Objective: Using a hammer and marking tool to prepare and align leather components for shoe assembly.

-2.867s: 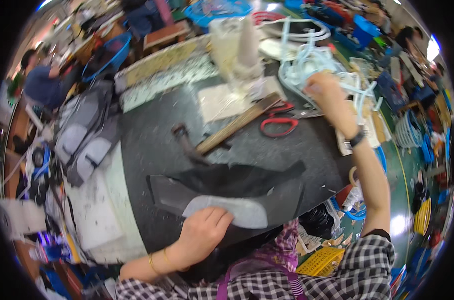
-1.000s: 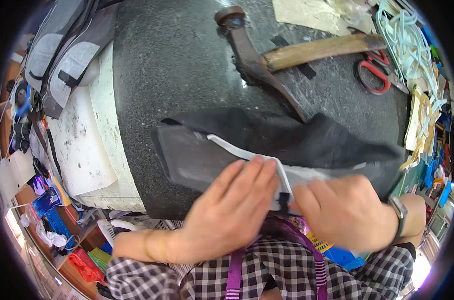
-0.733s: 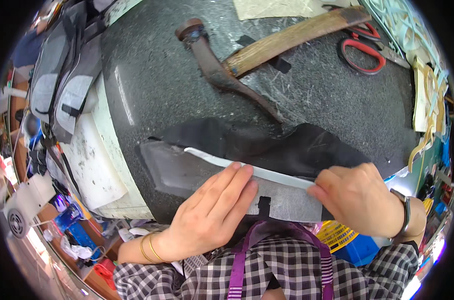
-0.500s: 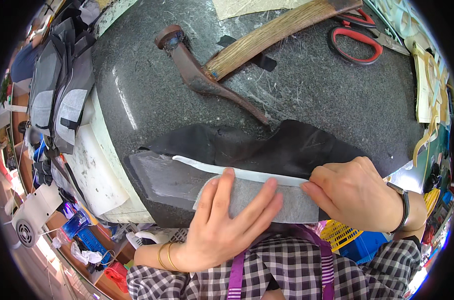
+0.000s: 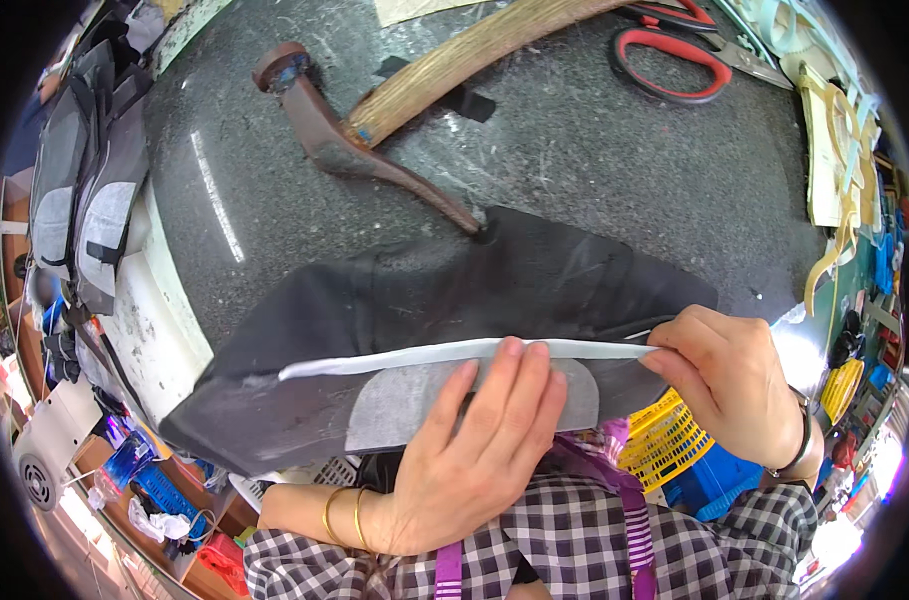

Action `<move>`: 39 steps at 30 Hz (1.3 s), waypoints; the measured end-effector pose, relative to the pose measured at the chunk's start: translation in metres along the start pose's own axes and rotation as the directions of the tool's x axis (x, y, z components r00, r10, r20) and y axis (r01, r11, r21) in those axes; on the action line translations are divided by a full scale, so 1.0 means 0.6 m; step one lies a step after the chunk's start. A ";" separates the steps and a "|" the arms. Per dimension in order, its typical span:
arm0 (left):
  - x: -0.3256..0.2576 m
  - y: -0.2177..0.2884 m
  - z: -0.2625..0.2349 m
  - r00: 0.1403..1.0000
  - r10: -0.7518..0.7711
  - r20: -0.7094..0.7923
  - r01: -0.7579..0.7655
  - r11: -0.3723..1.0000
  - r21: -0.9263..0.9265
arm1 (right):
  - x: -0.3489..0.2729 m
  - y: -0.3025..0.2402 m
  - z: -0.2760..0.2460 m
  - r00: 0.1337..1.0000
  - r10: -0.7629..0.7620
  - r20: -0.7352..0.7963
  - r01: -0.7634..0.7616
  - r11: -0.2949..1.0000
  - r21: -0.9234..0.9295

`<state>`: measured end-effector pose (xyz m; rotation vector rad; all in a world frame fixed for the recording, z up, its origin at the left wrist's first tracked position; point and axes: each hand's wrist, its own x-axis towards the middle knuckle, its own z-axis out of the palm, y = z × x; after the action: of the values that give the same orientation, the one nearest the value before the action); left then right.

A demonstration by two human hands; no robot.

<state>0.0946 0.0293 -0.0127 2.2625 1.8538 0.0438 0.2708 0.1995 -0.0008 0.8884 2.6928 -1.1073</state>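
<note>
A black sheet piece, leather-like, lies across the near edge of the dark stone slab. Along it runs a narrow white strip of tape, just above a light grey fabric patch with a rounded end. My left hand rests with outstretched fingers on the patch, fingertips touching the tape. At the tape's right end, my right hand pinches it between thumb and bent fingers. Part of the patch is hidden under my left hand.
Beyond the piece lies a hammer with a wooden handle, its claw tip at the piece's far edge. Red-and-black scissors are at the far right. Stacked dark cut pieces sit at left. A yellow basket is below my right hand.
The black piece has shifted left and turned, with more of it past the slab's near edge. My left hand has moved right along the tape, its fingers closer together.
</note>
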 end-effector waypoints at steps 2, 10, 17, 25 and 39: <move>0.000 0.000 0.012 0.999 -0.008 -0.049 0.003 0.994 -0.111 | 0.001 0.005 -0.003 1.000 0.023 -0.021 -0.021 0.997 0.070; 0.034 0.030 0.008 0.986 0.119 -0.119 -0.127 0.990 -0.064 | 0.051 0.020 -0.025 0.986 0.016 0.166 -0.042 0.987 0.157; 0.037 0.035 0.043 0.989 0.092 -0.112 -0.086 0.995 0.055 | 0.064 0.056 -0.019 0.942 -0.268 -0.204 0.228 0.953 -0.200; 0.056 0.051 0.040 0.989 0.077 -0.128 -0.056 0.985 0.161 | 0.068 0.048 -0.059 0.985 -0.173 0.011 0.173 0.984 -0.039; 0.084 0.095 0.039 0.984 -0.071 -0.165 0.096 0.985 0.144 | 0.033 0.014 -0.068 0.927 -0.367 0.080 0.375 0.907 -0.191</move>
<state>0.1635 0.0648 -0.0306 2.3388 2.0989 0.0760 0.2639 0.2411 0.0180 0.3214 2.9468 -0.8656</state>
